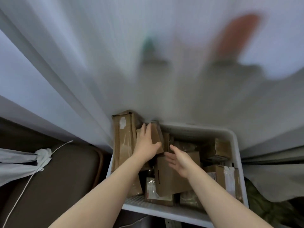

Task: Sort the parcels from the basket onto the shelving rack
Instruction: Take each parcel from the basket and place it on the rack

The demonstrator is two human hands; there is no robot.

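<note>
Left hand (148,142) grips small brown box (157,137) at the far-left corner of the white basket (236,145), fingers over its top, thumb round its near edge. Right hand (179,160) is open, fingers spread, palm turned toward the box, touching nothing I can make out. Shelving rack not visible. A white cloth (82,63) hangs over everything beyond, blurred.

Risks, as I judge them:
- One-handed hold on a tilted box. It could slip back into the pile if the right hand doesn't get under it.
- Tall carton (123,142) stands on end just beside the gripping hand, against the basket's left rim. A knock from wrist or box could topple it out.
- Loosely heaped parcels underneath may shift as the box comes away.

Count: two hands, one basket. Parcels roughly nine: tall carton, gripped box, flap-fronted box (171,176) mid-basket, labelled box (154,190) nearest, taped box (227,176) at right, and others partly buried. Exact total uncertain.
</note>
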